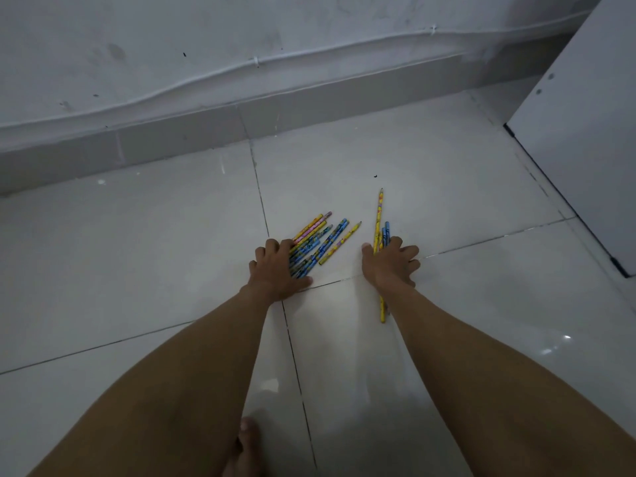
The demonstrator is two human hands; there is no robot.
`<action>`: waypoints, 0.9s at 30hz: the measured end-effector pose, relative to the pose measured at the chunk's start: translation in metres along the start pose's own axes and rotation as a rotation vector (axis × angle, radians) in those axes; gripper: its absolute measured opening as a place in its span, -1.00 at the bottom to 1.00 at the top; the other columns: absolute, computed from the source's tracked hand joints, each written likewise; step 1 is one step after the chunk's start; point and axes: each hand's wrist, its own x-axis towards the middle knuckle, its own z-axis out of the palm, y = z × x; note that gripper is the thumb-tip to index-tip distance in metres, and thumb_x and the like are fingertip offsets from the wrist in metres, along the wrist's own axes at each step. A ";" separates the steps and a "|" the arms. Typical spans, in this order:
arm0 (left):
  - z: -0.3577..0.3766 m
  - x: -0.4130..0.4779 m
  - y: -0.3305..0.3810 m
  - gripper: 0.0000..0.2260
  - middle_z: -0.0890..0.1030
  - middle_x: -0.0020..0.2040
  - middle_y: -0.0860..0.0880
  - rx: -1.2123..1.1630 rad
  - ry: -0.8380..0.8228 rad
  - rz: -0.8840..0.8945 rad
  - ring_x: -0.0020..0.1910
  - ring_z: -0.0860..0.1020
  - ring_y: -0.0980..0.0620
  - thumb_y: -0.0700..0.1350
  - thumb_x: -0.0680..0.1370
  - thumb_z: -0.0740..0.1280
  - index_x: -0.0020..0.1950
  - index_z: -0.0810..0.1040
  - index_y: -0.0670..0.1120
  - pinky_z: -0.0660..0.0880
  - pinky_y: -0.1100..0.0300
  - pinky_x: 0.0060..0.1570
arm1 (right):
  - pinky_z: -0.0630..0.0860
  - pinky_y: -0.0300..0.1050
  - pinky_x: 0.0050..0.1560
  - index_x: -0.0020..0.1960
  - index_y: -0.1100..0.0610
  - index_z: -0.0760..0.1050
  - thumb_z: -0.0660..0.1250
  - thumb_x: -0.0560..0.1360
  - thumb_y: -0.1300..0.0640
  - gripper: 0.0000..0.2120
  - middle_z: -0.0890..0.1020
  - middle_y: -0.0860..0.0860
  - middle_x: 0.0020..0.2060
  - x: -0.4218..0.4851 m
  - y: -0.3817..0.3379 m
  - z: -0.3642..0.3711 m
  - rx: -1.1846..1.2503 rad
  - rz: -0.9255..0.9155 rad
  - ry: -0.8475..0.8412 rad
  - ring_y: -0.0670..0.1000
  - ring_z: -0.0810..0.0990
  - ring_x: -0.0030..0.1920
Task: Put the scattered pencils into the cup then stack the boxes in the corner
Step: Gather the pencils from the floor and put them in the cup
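Seemingly early: the left hand [278,266] and right hand [390,261] each clutch pencils [330,239] on the floor [137,270] mid-frame; cup and boxes unseen.

The left hand [277,270] covers the near ends of the fanned pencils [330,235]. The right hand [390,263] hides the middle of its few pencils [379,215]. A bare foot [244,449] is cut off by the bottom edge.

This looks like a plain room in a home, seen from close to the floor. Glossy pale floor tiles [447,160] meet a grey skirting [172,139] below a scuffed white wall [206,36]. A thin cable [206,75] is clipped along that wall, and a white cabinet panel [578,132] stands at the right.
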 end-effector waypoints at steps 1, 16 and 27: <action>-0.002 0.001 -0.002 -0.23 0.30 0.31 -0.12 -0.013 -0.018 0.005 0.26 0.30 -0.16 0.19 0.35 0.47 0.45 0.21 0.02 0.34 -0.06 0.18 | 0.35 0.22 0.17 0.39 0.09 0.19 0.20 0.55 -0.17 -0.47 0.20 0.13 0.32 0.002 -0.001 0.000 -0.010 -0.005 -0.003 0.19 0.23 0.32; -0.009 -0.007 -0.024 -0.19 0.26 0.33 -0.13 -0.054 -0.125 0.019 0.24 0.28 -0.19 -0.18 0.34 0.48 0.51 0.16 -0.01 0.39 -0.06 0.18 | 0.15 0.24 0.33 0.55 0.12 -0.17 0.29 0.26 -0.51 0.17 0.07 0.11 0.44 -0.007 -0.026 0.015 -0.047 0.044 -0.032 0.21 0.11 0.42; 0.001 -0.010 -0.016 -0.41 0.33 0.28 -0.12 -0.117 0.031 -0.005 0.22 0.32 -0.17 -0.06 0.45 0.39 0.44 0.28 -0.04 0.42 -0.07 0.16 | -0.01 0.31 0.42 0.56 0.11 -0.29 0.31 0.37 -0.38 0.11 -0.16 0.09 0.55 -0.014 -0.043 0.038 -0.100 0.011 -0.048 0.27 -0.12 0.52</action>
